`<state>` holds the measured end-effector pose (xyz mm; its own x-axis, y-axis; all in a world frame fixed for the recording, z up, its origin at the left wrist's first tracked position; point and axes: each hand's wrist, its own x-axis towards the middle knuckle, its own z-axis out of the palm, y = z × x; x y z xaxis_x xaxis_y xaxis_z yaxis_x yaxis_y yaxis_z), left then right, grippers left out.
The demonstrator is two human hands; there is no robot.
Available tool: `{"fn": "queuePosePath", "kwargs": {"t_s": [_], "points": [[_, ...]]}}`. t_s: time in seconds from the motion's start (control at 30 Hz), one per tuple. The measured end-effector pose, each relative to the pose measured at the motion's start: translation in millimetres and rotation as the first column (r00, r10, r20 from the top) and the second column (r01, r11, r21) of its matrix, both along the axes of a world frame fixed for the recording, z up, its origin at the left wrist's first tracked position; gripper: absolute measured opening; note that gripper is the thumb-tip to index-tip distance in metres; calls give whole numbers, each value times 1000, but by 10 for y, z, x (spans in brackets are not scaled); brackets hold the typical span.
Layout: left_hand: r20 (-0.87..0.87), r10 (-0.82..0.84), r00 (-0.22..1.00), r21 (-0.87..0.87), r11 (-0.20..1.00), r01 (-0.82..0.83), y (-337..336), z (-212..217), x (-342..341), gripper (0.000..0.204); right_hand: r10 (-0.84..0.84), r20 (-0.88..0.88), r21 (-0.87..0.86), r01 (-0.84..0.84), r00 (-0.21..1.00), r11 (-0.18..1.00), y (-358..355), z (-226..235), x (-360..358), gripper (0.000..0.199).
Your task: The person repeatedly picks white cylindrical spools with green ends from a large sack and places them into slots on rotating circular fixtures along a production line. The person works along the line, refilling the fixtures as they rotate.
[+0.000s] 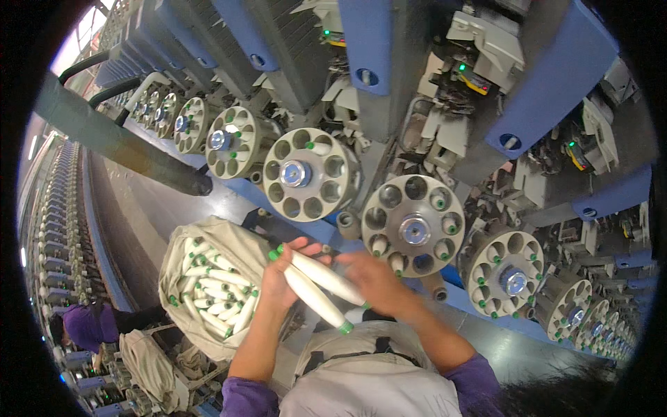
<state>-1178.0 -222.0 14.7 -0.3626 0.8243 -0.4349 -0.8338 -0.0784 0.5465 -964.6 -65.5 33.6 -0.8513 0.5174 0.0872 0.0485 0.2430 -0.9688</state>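
My left hand (283, 272) grips two white yarn bobbins (316, 283) with green tips, held slanting down to the right. My right hand (375, 278) closes over the right part of the same bobbins, just below a round beige magazine wheel (414, 226) with several holes, some holding bobbins. To the left of my hands, a beige cloth sack (208, 281) stands open, full of white bobbins with green ends.
A row of round magazine wheels (309, 174) runs along the blue and grey winding machine (389, 76) from upper left to lower right. A dark pipe (118, 142) crosses at upper left. A person in purple (87, 326) bends at lower left near another sack (149, 368).
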Motion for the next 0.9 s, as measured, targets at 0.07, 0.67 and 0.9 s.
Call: {"fn": "queuePosePath", "kwargs": {"t_s": [0.07, 0.67, 0.9], "points": [[-15, 57, 998, -99, 993, -58, -232, 216, -311, 44, 301, 122, -10, -302, 946, 953, -358, 103, -166, 28], [76, 231, 970, -218, 953, -210, -1625, 196, -2237, 14, -113, -17, -254, 105, 993, 962, -1610, 97, -1211, 27], [-42, 493, 869, -119, 861, -494, -1403, 302, -1928, 30, -99, 65, -281, 113, 993, 953, -2109, -30, -1543, 32]]}}
